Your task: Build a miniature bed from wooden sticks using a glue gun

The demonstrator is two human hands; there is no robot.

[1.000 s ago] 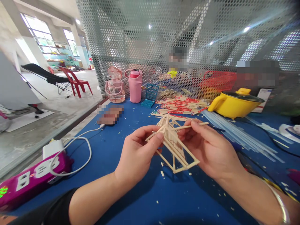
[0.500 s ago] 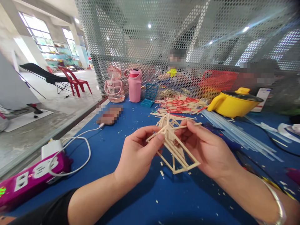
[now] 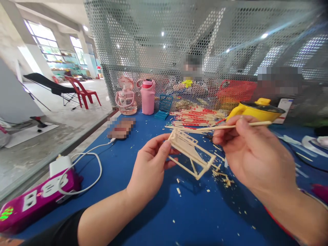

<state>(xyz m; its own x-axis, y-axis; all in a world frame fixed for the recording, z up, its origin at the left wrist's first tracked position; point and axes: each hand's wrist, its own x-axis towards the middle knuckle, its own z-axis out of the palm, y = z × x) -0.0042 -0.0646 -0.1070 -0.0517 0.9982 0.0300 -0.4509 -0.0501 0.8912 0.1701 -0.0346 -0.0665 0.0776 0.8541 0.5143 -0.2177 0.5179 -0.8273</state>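
My left hand (image 3: pixel 151 164) pinches the left end of a small frame (image 3: pixel 191 153) built of pale wooden sticks, held tilted above the blue table. To the right, my right hand (image 3: pixel 253 153) is closed on a single wooden stick (image 3: pixel 260 123), which lies roughly level between thumb and fingers, apart from the frame. Behind them a pile of wooden sticks with red wrapping (image 3: pixel 197 116) is spread on the table. Small broken stick pieces (image 3: pixel 227 179) lie under the space between my hands.
A yellow pot (image 3: pixel 253 111) stands at the back right, pink bottles (image 3: pixel 148 97) and a blue holder (image 3: pixel 163 106) at the back. At left are a phone (image 3: pixel 122 129), white cable and purple power strip (image 3: pixel 38 200). A person sits behind the perforated metal screen (image 3: pixel 153 51).
My right hand has moved away to the right and up with the single stick. The frame has turned in my left hand, and the scraps on the table beside it now show.
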